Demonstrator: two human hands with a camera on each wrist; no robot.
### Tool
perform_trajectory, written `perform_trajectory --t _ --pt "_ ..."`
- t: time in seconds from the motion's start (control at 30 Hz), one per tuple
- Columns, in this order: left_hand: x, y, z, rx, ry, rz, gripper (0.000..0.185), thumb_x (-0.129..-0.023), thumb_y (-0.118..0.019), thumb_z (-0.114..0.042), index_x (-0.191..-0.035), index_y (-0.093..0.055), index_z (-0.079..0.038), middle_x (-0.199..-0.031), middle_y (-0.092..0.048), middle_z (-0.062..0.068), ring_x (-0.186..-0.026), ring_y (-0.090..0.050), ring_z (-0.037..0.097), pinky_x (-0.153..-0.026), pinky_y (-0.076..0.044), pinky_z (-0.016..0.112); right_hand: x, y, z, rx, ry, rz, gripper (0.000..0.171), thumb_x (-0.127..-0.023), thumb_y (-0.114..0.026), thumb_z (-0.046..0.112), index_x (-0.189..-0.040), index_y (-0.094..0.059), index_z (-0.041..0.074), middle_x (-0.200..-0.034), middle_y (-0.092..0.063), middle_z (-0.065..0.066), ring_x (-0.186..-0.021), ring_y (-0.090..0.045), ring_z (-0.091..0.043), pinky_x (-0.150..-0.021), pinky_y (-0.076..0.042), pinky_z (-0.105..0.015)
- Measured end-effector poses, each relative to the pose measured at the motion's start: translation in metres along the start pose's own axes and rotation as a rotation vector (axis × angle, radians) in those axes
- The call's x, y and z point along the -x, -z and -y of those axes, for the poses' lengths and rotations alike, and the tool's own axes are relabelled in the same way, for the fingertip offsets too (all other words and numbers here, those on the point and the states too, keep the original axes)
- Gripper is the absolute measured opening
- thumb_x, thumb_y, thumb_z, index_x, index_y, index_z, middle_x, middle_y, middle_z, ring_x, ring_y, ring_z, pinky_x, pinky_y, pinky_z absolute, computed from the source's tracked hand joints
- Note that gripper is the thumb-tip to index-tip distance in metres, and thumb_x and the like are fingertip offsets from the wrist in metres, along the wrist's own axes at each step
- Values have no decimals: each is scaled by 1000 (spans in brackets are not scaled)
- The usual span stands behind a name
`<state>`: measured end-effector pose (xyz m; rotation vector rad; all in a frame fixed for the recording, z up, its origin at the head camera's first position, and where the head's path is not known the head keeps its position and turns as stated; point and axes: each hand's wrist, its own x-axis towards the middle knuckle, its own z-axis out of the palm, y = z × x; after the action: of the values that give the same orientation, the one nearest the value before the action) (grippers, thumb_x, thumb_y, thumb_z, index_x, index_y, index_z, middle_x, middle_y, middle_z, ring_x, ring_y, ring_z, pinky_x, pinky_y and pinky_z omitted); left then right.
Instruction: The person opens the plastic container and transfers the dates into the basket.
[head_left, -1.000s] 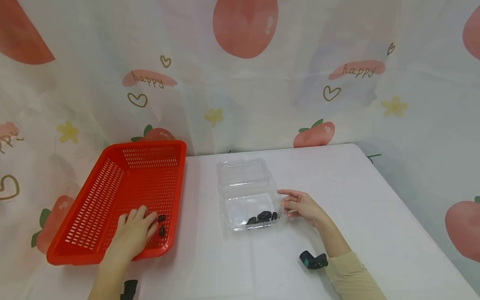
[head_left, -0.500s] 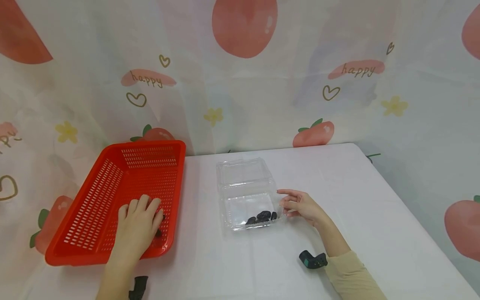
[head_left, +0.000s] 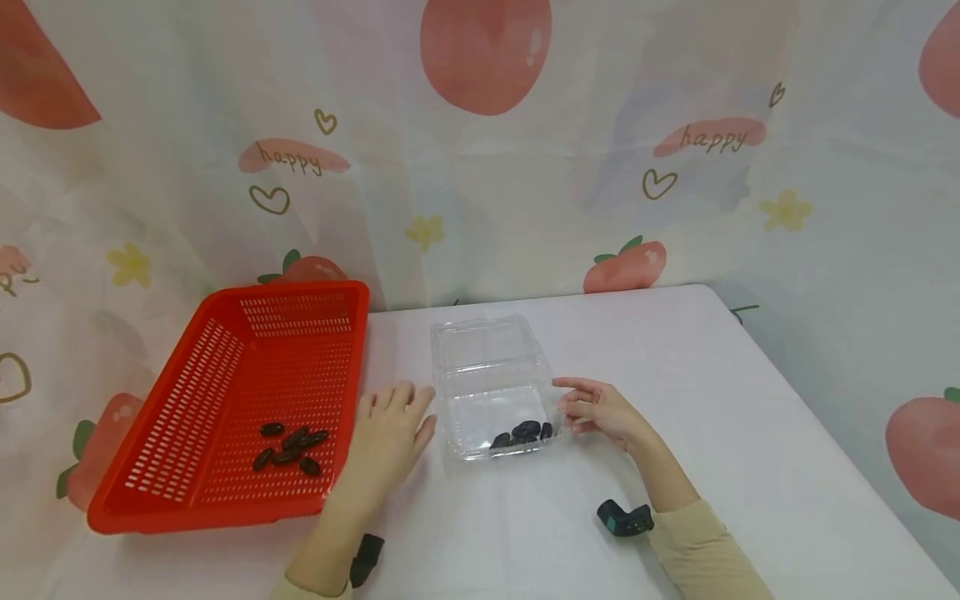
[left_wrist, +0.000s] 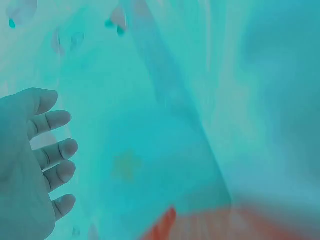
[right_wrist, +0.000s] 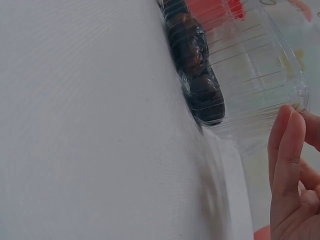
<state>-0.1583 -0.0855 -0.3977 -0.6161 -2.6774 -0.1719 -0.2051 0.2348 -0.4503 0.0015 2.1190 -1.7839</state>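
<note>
A clear plastic clamshell box (head_left: 468, 412) lies with its lid laid back, several dark dates (head_left: 527, 429) gathered at its near right corner. My right hand (head_left: 607, 417) pinches the box's right rim; in the right wrist view the fingertips (right_wrist: 295, 122) meet that edge. Left of the box, a red slotted basket (head_left: 362, 350) holds several loose dates (head_left: 288, 457) near its front. Between basket and box hovers my left hand (head_left: 386, 437), fingers spread and slightly bent. The tinted left wrist view reveals nothing in those fingers (left_wrist: 62, 150).
A white cloth covers the table (head_left: 675, 350), and a fruit-printed curtain (head_left: 525, 183) hangs behind it. Black wrist devices sit beside the left forearm (head_left: 330, 550) and the right sleeve (head_left: 701, 546).
My left hand has come out of the red basket and moved right towards the box, uncovering the dates there. My right hand has stayed at the box.
</note>
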Motion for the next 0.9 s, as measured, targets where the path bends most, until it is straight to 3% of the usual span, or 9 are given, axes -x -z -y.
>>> perform_trajectory --t 0.23,0.4,0.73,0.9 --pt "-21 -36 -31 -26 -114 -1 26 -85 -60 -29 -108 -56 -19 -95 -50 2 -87 -46 21 -77 -35 36 -2 0 0 -5 0 -4 54 -86 -62 10 -134 -40 -1 -80 -61 -5 -65 -57 -10 -58 -50 -23" --pt "-29 -60 -43 -24 -138 145 30 -86 -59 -35 -112 -55 -20 -96 -49 0 -89 -44 18 -78 -34 34 -4 0 -2 -6 -2 -5 54 -86 -62 10 -134 -41 -1 -81 -61 -5 -65 -57 -10 -58 -50 -23" --pt "-44 -63 -50 -19 -162 348 52 -71 -72 -43 -114 -56 -20 -96 -49 -2 -89 -44 16 -79 -33 33 -3 1 -4 -12 -1 -2 54 -86 -62 10 -134 -40 -2 -81 -59 -5 -65 -57 -9 -58 -50 -23" --pt "-48 -70 -51 -26 -195 385 52 -67 -75 -43 -110 -57 -20 -96 -50 -3 -90 -45 16 -79 -33 33 -3 0 -3 -12 -3 1 53 -86 -61 11 -133 -40 -2 -81 -58 -6 -65 -57 -9 -58 -50 -23"
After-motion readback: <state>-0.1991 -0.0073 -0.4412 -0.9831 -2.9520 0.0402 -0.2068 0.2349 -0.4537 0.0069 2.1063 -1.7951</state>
